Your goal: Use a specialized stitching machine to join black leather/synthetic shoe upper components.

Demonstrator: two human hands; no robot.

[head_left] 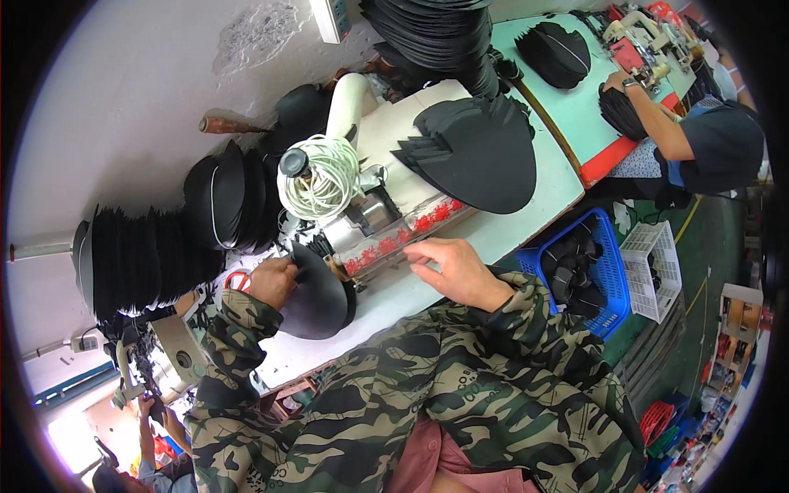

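Note:
My left hand is closed at the left edge of a black curved sheet piece, which lies at the front of a cream-coloured machine. Red scissor handles show beside that hand. My right hand hovers by the machine's clear guard strip with red patterning. Its thumb and fingers are apart, and I see nothing held in them. Behind it, a fanned stack of black curved pieces rests on the machine's table. A coil of pale cord hangs around a dark knob on the machine.
Bundled black pieces line the wall at left, and a tall stack stands at the back. Right of the white table are a blue basket of black parts and a white crate. A co-worker handles black pieces at the far right.

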